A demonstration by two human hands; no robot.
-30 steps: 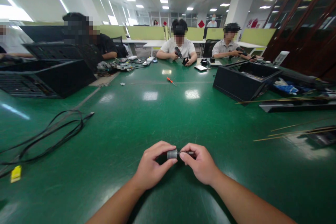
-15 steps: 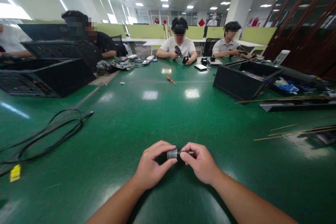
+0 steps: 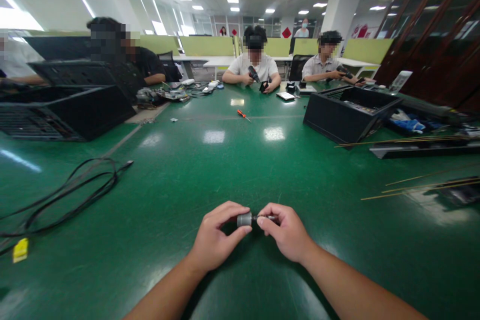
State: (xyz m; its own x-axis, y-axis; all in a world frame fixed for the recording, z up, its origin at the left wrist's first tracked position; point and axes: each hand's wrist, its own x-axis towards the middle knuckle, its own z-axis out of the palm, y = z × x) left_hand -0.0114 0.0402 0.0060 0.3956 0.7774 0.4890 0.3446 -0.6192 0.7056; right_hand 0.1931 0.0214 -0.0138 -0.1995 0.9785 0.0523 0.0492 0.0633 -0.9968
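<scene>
Low in the middle, my left hand (image 3: 219, 235) is closed, thumb and fingers round a short grey cylinder (image 3: 244, 219) that looks like metal. From its right end runs a thin dark shaft (image 3: 254, 217) towards my right hand (image 3: 287, 232). That hand pinches a dark rod-like piece (image 3: 274, 218) on the shaft's line, thumb in front. My fingers hide part of it, so I cannot tell whether cylinder and rod are one piece. Both hands are just above the green table (image 3: 240, 170), held close together.
An orange screwdriver (image 3: 243, 115) lies further up the table. Black computer cases stand left (image 3: 101, 115) and right (image 3: 333, 112). Looped black cable (image 3: 90, 200) with a yellow tag (image 3: 20, 250) lies at left, thin brass-coloured rods (image 3: 416, 190) at right. Several people sit across the table, one holding a drill (image 3: 253, 73).
The cylinder has shifted very slightly left, and the gap between it and my right fingertips looks a little wider. Both hands keep their grip; the view has moved slightly.
</scene>
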